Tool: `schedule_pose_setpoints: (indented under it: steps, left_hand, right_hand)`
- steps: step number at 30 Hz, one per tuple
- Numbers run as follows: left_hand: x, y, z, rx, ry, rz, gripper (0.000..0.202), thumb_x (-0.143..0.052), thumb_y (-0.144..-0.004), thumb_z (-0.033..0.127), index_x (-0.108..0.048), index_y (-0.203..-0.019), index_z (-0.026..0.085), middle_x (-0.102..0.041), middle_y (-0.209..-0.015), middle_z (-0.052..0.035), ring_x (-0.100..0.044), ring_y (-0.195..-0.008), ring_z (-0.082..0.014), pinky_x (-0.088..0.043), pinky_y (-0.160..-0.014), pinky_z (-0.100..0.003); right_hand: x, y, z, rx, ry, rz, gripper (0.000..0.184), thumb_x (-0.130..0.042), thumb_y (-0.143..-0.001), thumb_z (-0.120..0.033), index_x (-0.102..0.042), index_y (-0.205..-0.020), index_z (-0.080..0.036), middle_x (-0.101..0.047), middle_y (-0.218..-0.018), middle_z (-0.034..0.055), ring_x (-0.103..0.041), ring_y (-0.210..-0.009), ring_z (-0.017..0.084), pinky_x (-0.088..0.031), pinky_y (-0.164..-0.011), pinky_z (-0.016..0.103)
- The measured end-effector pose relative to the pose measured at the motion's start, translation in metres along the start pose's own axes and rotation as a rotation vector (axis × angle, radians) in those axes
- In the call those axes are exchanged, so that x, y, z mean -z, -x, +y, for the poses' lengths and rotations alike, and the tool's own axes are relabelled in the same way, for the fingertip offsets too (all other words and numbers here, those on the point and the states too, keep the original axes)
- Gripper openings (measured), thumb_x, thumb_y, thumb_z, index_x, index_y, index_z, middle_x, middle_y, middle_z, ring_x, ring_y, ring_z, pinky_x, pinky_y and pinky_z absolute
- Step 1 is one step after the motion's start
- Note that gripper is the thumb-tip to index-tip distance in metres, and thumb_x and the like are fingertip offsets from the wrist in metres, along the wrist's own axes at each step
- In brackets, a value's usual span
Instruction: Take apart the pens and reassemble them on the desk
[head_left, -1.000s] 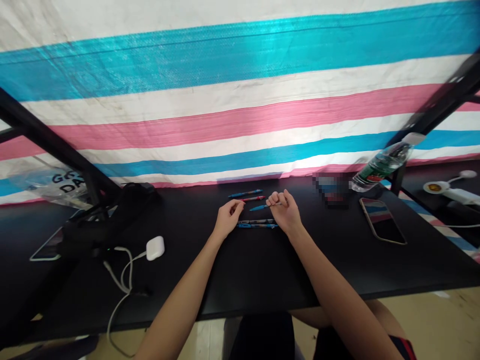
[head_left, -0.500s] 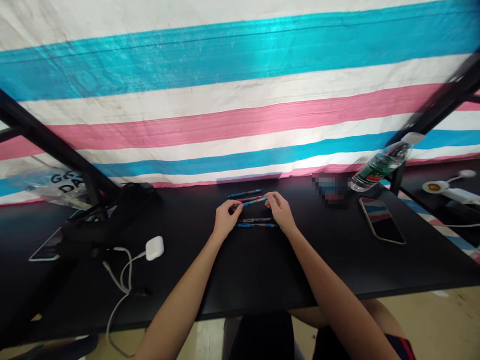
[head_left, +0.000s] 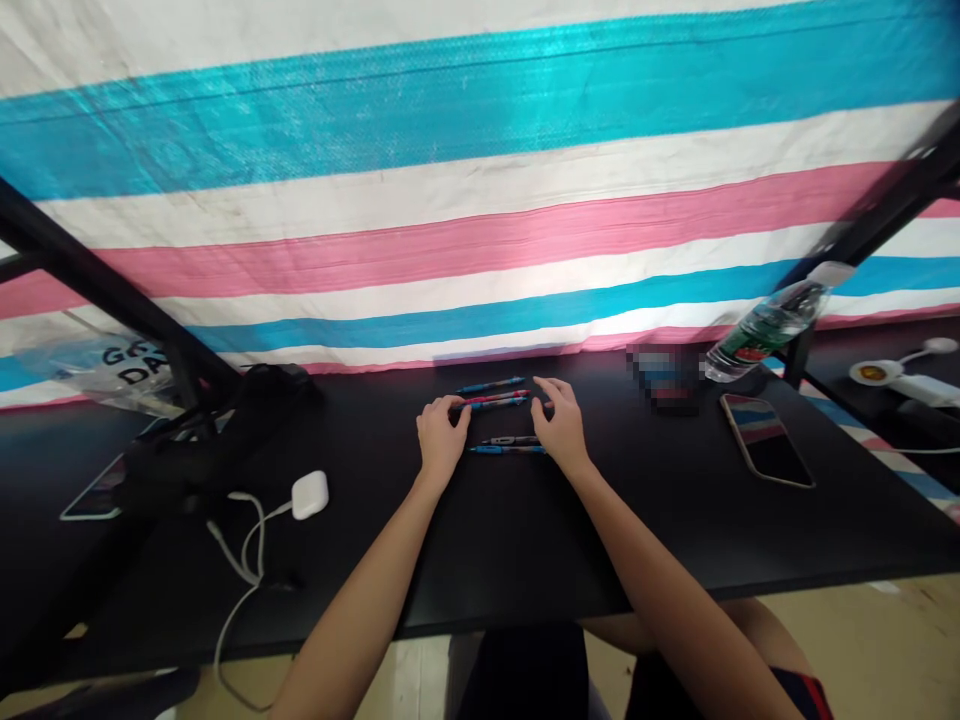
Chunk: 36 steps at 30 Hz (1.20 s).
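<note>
Well right of pens (head_left: 495, 403): phone (head_left: 766, 441), bottle (head_left: 769, 330).

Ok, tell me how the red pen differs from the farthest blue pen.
The red pen lies close beside another blue pen; the farthest blue pen lies on its own.
The left hand is at the red pen's left end; no hand touches the farthest blue pen.
Both lie crosswise on the black table.

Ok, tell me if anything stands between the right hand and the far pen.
Nothing visible does: just a sliver of desk shows between the right hand and the far pen.
</note>
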<state>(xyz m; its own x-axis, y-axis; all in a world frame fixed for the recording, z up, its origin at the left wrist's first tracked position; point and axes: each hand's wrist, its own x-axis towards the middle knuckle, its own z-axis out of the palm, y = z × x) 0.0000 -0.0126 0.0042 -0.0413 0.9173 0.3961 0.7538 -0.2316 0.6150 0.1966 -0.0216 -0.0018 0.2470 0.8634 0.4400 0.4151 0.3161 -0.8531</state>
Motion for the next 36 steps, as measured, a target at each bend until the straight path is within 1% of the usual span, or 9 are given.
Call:
schedule_pose_setpoints:
  steps: [3, 8, 13, 16, 20, 23, 26, 31, 36]
  left_hand:
    - [-0.001, -0.001, -0.004, -0.019, 0.008, 0.024, 0.010, -0.057, -0.082, 0.024, -0.063, -0.089, 0.021, -0.063, -0.089, -0.0064, -0.055, -0.081, -0.0230, -0.040, -0.072, -0.034]
    - [-0.001, 0.002, -0.006, -0.028, -0.008, 0.033, 0.011, -0.056, -0.082, 0.024, -0.064, -0.089, 0.021, -0.059, -0.092, -0.0075, -0.054, -0.087, -0.0243, -0.042, -0.075, -0.035]
    - [0.003, 0.004, -0.007, 0.010, 0.002, 0.007, 0.005, -0.057, -0.079, 0.022, -0.062, -0.081, 0.020, -0.058, -0.085, -0.0067, -0.054, -0.083, -0.0235, -0.042, -0.078, -0.037]
    - [0.008, 0.006, -0.009, 0.028, 0.011, -0.058, 0.004, -0.060, -0.076, 0.021, -0.059, -0.078, 0.019, -0.059, -0.080, -0.0065, -0.053, -0.081, -0.0234, -0.042, -0.078, -0.037]
    - [0.017, 0.015, -0.012, 0.008, 0.002, -0.070, 0.015, -0.062, -0.075, 0.023, -0.059, -0.089, 0.019, -0.060, -0.090, -0.0074, -0.054, -0.088, -0.0239, -0.044, -0.081, -0.038]
    - [0.023, 0.023, -0.012, -0.046, 0.023, -0.034, 0.008, -0.055, -0.079, 0.018, -0.059, -0.086, 0.019, -0.060, -0.092, -0.0063, -0.055, -0.088, -0.0212, -0.045, -0.081, -0.035]
    - [0.027, 0.029, -0.007, -0.129, 0.041, -0.025, 0.012, -0.050, -0.083, 0.017, -0.061, -0.085, 0.020, -0.061, -0.086, -0.0047, -0.056, -0.084, -0.0194, -0.046, -0.079, -0.033]
    - [0.029, 0.033, -0.002, -0.170, -0.060, -0.076, 0.014, -0.050, -0.083, 0.017, -0.064, -0.086, 0.019, -0.065, -0.092, -0.0067, -0.057, -0.090, -0.0234, -0.044, -0.083, -0.038]
    - [0.028, 0.033, -0.004, -0.199, -0.055, -0.114, 0.016, -0.053, -0.082, 0.019, -0.065, -0.093, 0.020, -0.067, -0.105, -0.0078, -0.057, -0.103, -0.0261, -0.042, -0.087, -0.040]
  right_hand:
    - [0.003, 0.001, 0.002, 0.040, 0.120, 0.039, 0.033, -0.049, -0.081, -0.024, -0.063, -0.111, -0.021, -0.054, -0.112, 0.0132, -0.050, -0.106, 0.027, -0.045, -0.086, 0.040]
    - [0.003, 0.003, 0.011, -0.024, 0.284, 0.058, 0.024, -0.049, -0.076, -0.018, -0.067, -0.090, -0.019, -0.058, -0.098, 0.0127, -0.052, -0.093, 0.028, -0.042, -0.086, 0.044]
    - [0.002, 0.007, 0.016, -0.051, 0.327, 0.002, 0.021, -0.049, -0.076, -0.019, -0.068, -0.084, -0.019, -0.060, -0.095, 0.0119, -0.052, -0.092, 0.028, -0.040, -0.088, 0.045]
    - [0.003, 0.013, 0.018, -0.021, 0.318, -0.033, 0.020, -0.049, -0.077, -0.023, -0.068, -0.085, -0.018, -0.059, -0.098, 0.0129, -0.051, -0.097, 0.029, -0.039, -0.090, 0.045]
    - [0.007, 0.023, 0.019, 0.081, 0.295, -0.068, 0.021, -0.053, -0.079, -0.029, -0.067, -0.091, -0.019, -0.056, -0.110, 0.0140, -0.049, -0.108, 0.029, -0.040, -0.093, 0.044]
    - [0.009, 0.031, 0.015, 0.113, 0.311, -0.030, 0.021, -0.050, -0.080, -0.027, -0.067, -0.088, -0.018, -0.058, -0.105, 0.0135, -0.052, -0.103, 0.028, -0.042, -0.090, 0.043]
    - [0.011, 0.038, 0.009, 0.138, 0.335, -0.011, 0.021, -0.049, -0.081, -0.024, -0.068, -0.084, -0.018, -0.061, -0.098, 0.0125, -0.053, -0.096, 0.027, -0.044, -0.088, 0.043]
    - [0.017, 0.044, 0.003, 0.162, 0.287, -0.036, 0.020, -0.048, -0.081, -0.022, -0.068, -0.083, -0.018, -0.064, -0.094, 0.0120, -0.056, -0.093, 0.026, -0.045, -0.087, 0.042]
    - [0.019, 0.044, -0.004, 0.202, 0.158, -0.157, 0.022, -0.046, -0.083, -0.020, -0.068, -0.087, -0.018, -0.066, -0.097, 0.0105, -0.060, -0.094, 0.023, -0.047, -0.088, 0.038]
